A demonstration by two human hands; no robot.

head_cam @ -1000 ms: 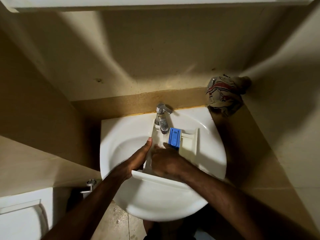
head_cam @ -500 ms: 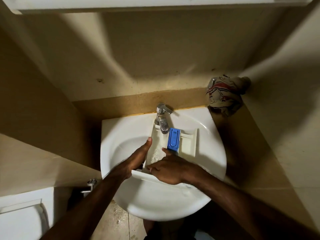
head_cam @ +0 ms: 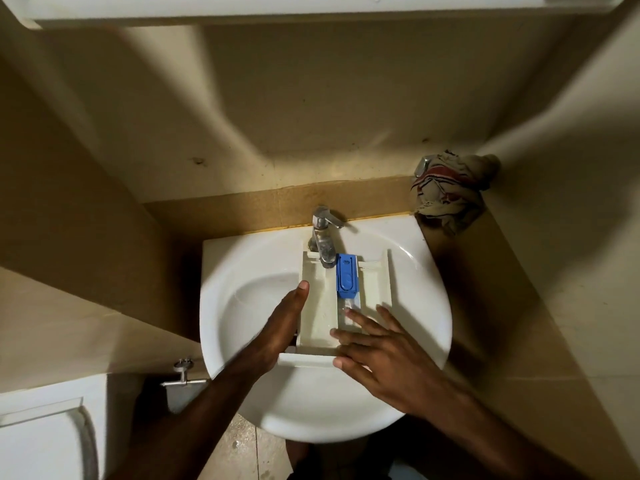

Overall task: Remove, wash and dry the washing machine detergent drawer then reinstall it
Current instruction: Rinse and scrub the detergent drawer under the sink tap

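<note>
The white detergent drawer [head_cam: 320,306] lies across the white sink [head_cam: 242,306], its back end under the chrome faucet [head_cam: 323,237]. A blue insert [head_cam: 346,274] sits in its middle compartment. My left hand [head_cam: 284,327] grips the drawer's left wall, thumb along the top edge. My right hand [head_cam: 377,348] rests with fingers spread over the drawer's front right part, fingertips in the middle and right compartments. I cannot see a water stream clearly.
A crumpled striped cloth [head_cam: 450,188] hangs in the right corner above the sink. A wall valve [head_cam: 183,374] sticks out at lower left beside a white toilet cistern [head_cam: 45,431]. Tiled walls close in on both sides.
My right hand has moved from the left compartment toward the right and front, with fingers now spread. My left hand has kept its hold on the drawer's left side.
</note>
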